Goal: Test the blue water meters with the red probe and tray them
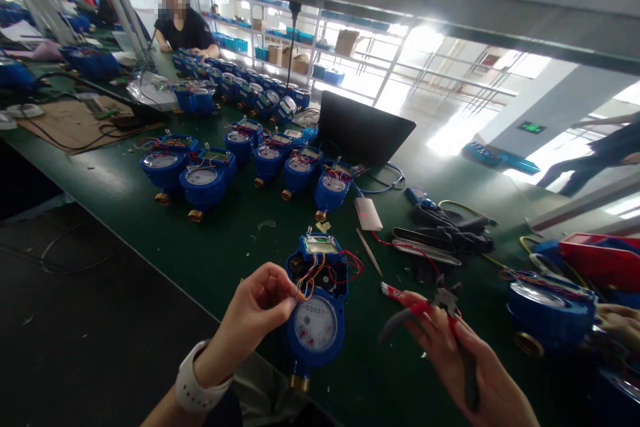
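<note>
A blue meter [315,323] with a round dial lies in front of me, its upper housing open on a small circuit board and red, orange and yellow wires. My left hand [263,300], with a white watch on the wrist, pinches the orange and yellow wires [306,288] at the meter's left side. To the right of the meter, my right hand [453,340] holds pliers [445,300] with red and dark grey handles; their jaws point up and touch nothing that I can make out. A red and white object [391,291] lies by the right fingertips.
Several blue meters [205,177] stand beyond on the green table [240,247]. A black laptop [363,130], a white box [369,213] with a red cable, and a dark cloth [450,230] are behind. More meters [545,313] and another person's hand [620,320] are at right.
</note>
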Demonstrator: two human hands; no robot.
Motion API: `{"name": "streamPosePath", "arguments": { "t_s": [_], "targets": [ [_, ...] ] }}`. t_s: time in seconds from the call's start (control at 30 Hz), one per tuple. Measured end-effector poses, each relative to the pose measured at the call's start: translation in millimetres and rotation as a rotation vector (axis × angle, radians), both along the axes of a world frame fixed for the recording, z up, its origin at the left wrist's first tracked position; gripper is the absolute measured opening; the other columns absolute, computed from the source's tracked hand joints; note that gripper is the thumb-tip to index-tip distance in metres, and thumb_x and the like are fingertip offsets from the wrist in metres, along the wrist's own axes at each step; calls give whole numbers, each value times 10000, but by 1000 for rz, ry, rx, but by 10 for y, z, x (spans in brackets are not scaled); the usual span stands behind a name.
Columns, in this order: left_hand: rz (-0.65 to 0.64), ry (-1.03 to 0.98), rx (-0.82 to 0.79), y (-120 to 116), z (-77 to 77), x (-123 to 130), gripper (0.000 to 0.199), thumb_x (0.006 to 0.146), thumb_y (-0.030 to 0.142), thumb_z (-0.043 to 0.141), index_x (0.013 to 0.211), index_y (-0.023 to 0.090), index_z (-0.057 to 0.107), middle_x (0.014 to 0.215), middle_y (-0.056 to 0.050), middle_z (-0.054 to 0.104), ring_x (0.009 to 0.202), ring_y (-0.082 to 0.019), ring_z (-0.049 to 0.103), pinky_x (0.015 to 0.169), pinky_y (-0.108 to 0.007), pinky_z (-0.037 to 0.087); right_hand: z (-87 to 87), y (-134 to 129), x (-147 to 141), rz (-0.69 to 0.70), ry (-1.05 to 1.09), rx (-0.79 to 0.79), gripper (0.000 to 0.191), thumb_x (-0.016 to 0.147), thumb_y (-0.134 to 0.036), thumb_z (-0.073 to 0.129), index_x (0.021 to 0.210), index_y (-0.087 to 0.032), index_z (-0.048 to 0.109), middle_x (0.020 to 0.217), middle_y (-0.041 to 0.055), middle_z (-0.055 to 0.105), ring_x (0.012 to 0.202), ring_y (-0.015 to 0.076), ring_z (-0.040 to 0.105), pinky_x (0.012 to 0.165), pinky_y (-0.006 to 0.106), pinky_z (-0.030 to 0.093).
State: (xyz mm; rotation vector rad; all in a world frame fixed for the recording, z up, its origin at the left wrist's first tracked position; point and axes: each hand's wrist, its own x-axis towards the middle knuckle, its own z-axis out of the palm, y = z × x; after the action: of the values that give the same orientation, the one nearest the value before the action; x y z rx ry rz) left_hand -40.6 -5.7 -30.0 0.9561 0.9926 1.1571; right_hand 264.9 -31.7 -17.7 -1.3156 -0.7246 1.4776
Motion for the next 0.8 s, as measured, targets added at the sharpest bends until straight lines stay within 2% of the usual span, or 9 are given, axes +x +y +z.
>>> {"name": "streamPosePath", "arguments": {
  "t_s": [0.03,0.1,0.17,0.23,0.37,0.47,0.53,0.7,0.8],
  "targets": [
    [11,11,-4,1,-7,-2,175,702,155,700,782,169,545,739,3,693,715,-115,643,650,-187,477,25,4,-53,28,52,3,317,797,-540,669,931,-270,767,1258,66,696,1258,297,567,1034,429,494],
    [31,24,-11,5,-22,2,183,698,170,703,782,171,540,732,1,691,694,-117,638,630,-191,468,68,7,-140,151,177,22,306,843,-539,615,862,-280,777,1324,53,664,1345,322,487,1095,501,422],
    [49,41,-11,8,-34,16,190,692,190,709,773,173,539,734,-1,682,680,-119,627,625,-200,465,102,9,-206,273,266,59,288,891,-502,578,914,-296,778,1282,47,691,1340,336,491,1089,556,411],
    [47,89,7,7,-46,38,191,695,219,718,754,173,542,719,3,658,644,-113,594,604,-204,451,131,12,-259,365,247,104,297,915,-482,560,1038,-303,761,1219,62,718,1278,343,555,1061,578,435],
    [61,293,76,-10,-89,83,209,744,317,723,716,171,575,635,28,571,560,-101,497,523,-203,386,188,8,-323,445,58,147,353,906,-505,573,1113,-278,745,1152,92,723,1122,319,654,1026,522,483],
    [176,470,165,-36,-125,108,192,780,318,712,734,183,583,662,28,580,588,-113,522,553,-214,416,219,-2,-333,456,-111,143,358,908,-515,576,1111,-274,747,1137,91,725,1093,294,661,998,437,510],
    [232,512,217,-53,-136,123,123,811,269,669,792,193,573,746,19,626,621,-114,556,602,-219,454,244,-1,-351,489,-221,165,336,914,-503,581,1107,-282,744,1174,90,714,1113,287,648,958,388,533],
    [253,338,193,-56,-92,161,57,847,219,581,864,201,530,797,5,656,684,-125,609,634,-218,482,377,68,-567,611,-483,353,255,946,-429,567,1073,-271,722,1416,98,567,1254,287,553,1023,369,470],
    [242,254,164,-37,-54,168,63,845,221,587,857,191,533,781,1,634,700,-129,611,633,-219,472,460,167,-738,718,-509,391,253,962,-420,536,1018,-238,702,1492,116,487,1265,287,536,1034,387,451]
  ]
}}
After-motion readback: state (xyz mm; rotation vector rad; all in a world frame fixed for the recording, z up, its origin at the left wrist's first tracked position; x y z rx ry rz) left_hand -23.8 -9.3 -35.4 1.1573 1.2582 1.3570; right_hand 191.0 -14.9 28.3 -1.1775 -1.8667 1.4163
